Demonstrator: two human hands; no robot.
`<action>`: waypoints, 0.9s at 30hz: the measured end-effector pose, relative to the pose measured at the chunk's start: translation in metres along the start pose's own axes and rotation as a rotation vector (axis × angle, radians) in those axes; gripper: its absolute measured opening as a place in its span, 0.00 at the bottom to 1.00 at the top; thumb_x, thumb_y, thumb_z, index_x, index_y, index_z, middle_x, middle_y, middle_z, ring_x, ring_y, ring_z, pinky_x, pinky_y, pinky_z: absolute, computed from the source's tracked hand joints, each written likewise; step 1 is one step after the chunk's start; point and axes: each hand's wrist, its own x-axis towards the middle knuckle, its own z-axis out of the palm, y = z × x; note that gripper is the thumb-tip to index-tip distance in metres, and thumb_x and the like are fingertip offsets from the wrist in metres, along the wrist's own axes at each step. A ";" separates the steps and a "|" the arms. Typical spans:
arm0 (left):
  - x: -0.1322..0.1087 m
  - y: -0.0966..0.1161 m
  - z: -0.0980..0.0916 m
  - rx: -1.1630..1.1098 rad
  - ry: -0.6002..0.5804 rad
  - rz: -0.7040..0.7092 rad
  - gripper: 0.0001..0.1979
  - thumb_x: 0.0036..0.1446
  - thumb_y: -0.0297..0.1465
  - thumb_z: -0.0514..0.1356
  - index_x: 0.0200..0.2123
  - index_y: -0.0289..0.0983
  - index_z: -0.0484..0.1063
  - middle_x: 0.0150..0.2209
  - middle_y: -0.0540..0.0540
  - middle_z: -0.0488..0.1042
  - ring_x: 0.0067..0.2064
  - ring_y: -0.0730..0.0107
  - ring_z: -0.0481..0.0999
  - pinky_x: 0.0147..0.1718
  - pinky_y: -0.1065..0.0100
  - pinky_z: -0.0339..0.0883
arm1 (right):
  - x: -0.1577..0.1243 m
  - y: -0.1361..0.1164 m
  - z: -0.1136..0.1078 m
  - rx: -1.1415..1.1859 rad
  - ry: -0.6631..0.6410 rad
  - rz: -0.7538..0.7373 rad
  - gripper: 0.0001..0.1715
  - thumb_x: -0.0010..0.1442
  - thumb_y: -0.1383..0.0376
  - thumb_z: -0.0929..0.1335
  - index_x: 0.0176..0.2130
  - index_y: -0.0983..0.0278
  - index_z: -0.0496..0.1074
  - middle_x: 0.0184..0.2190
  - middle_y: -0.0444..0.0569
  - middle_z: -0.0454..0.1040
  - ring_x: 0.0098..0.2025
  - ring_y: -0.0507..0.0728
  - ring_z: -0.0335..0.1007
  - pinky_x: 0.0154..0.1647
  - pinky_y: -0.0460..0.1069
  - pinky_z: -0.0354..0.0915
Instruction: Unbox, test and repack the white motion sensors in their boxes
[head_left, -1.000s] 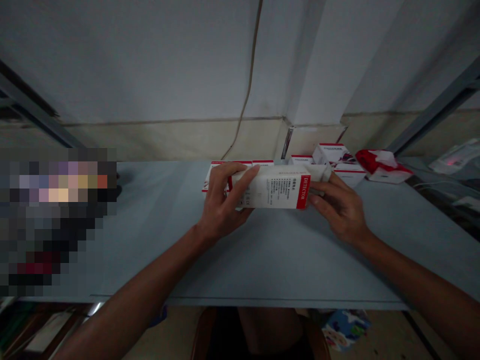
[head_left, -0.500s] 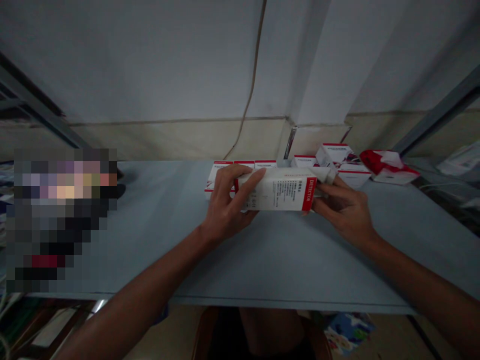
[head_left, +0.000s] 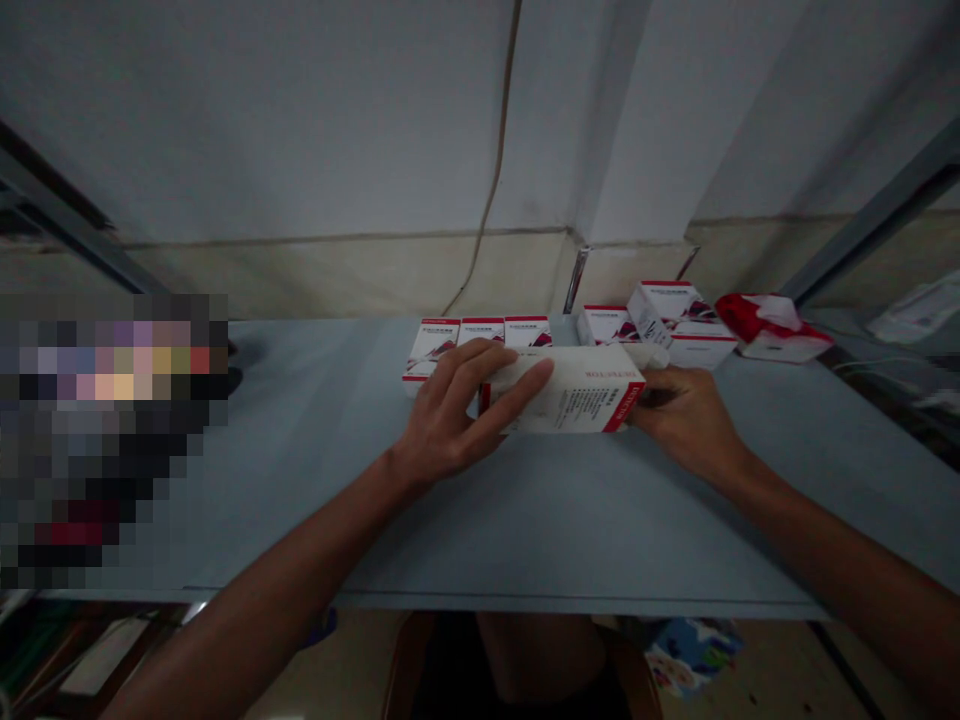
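Your left grip [head_left: 446, 420] and right grip [head_left: 690, 420] are closed on a white-and-red box [head_left: 562, 392], just in front of a row of smaller boxes [head_left: 480, 338].

Pixelated patch [head_left: 112, 440] over left of tabletop [head_left: 600, 520], contents unreadable; small print on white carton [head_left: 577, 398] too tiny to read; plastic packet [head_left: 919, 318] cut off by right edge.

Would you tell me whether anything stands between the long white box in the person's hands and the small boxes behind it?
Only the left hand does: its fingers lie across the long white box, in front of the leftmost small box. No other object shows between them.
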 end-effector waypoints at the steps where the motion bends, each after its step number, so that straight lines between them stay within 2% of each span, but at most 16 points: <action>1: 0.000 0.000 0.001 0.001 -0.004 0.012 0.34 0.59 0.23 0.68 0.68 0.36 0.67 0.54 0.37 0.72 0.58 0.54 0.73 0.56 0.55 0.76 | 0.000 0.001 -0.001 -0.028 0.010 -0.032 0.06 0.59 0.60 0.75 0.30 0.56 0.85 0.23 0.43 0.80 0.21 0.55 0.72 0.23 0.50 0.70; 5: -0.001 -0.003 0.005 0.025 0.007 0.030 0.37 0.61 0.32 0.69 0.71 0.37 0.63 0.52 0.37 0.75 0.55 0.54 0.75 0.52 0.55 0.77 | 0.001 0.004 -0.004 -0.233 0.119 -0.140 0.09 0.61 0.67 0.71 0.34 0.56 0.84 0.30 0.46 0.81 0.31 0.58 0.77 0.30 0.53 0.72; 9: 0.003 -0.009 0.005 0.039 0.021 -0.016 0.37 0.60 0.37 0.69 0.69 0.34 0.65 0.50 0.36 0.75 0.51 0.54 0.76 0.50 0.55 0.76 | 0.006 0.004 -0.013 -0.344 0.251 -0.247 0.07 0.63 0.68 0.71 0.35 0.58 0.81 0.41 0.50 0.78 0.42 0.60 0.77 0.41 0.56 0.75; 13: 0.004 -0.015 0.003 0.031 0.028 -0.021 0.37 0.58 0.38 0.71 0.67 0.32 0.67 0.49 0.34 0.75 0.50 0.54 0.76 0.50 0.55 0.75 | 0.011 0.005 -0.023 -0.322 0.299 -0.277 0.06 0.64 0.66 0.72 0.34 0.57 0.80 0.46 0.51 0.75 0.45 0.60 0.76 0.37 0.53 0.76; 16: 0.002 -0.017 0.001 0.009 0.049 -0.036 0.39 0.58 0.39 0.71 0.69 0.34 0.65 0.51 0.35 0.75 0.51 0.55 0.77 0.50 0.56 0.75 | 0.013 0.006 -0.027 -0.255 0.188 -0.284 0.04 0.66 0.61 0.73 0.38 0.57 0.81 0.46 0.52 0.74 0.48 0.61 0.75 0.33 0.51 0.75; 19: 0.000 -0.016 0.001 -0.002 0.064 -0.054 0.42 0.58 0.38 0.72 0.71 0.38 0.62 0.53 0.36 0.75 0.50 0.56 0.77 0.49 0.58 0.75 | 0.013 0.005 -0.026 -0.167 -0.034 -0.289 0.18 0.72 0.55 0.67 0.33 0.58 0.79 0.45 0.52 0.73 0.48 0.60 0.74 0.39 0.53 0.77; 21: -0.001 -0.015 0.001 -0.006 0.060 -0.075 0.43 0.58 0.38 0.72 0.72 0.41 0.60 0.53 0.36 0.75 0.50 0.55 0.77 0.48 0.57 0.75 | 0.012 0.003 -0.025 -0.131 -0.118 -0.282 0.27 0.74 0.52 0.63 0.27 0.60 0.76 0.43 0.52 0.72 0.46 0.59 0.74 0.43 0.55 0.77; 23: -0.001 -0.014 0.000 -0.017 0.059 -0.098 0.43 0.58 0.39 0.72 0.72 0.40 0.60 0.54 0.35 0.75 0.50 0.55 0.77 0.47 0.57 0.76 | 0.010 0.001 -0.024 -0.086 -0.114 -0.253 0.29 0.74 0.50 0.63 0.26 0.60 0.73 0.39 0.51 0.71 0.41 0.58 0.73 0.37 0.52 0.76; 27: 0.000 -0.014 -0.002 -0.038 0.039 -0.099 0.44 0.58 0.42 0.72 0.73 0.39 0.59 0.54 0.35 0.75 0.51 0.54 0.77 0.48 0.57 0.75 | 0.006 0.003 -0.025 0.088 -0.172 -0.114 0.22 0.75 0.50 0.63 0.34 0.59 0.70 0.28 0.44 0.67 0.25 0.52 0.66 0.19 0.46 0.65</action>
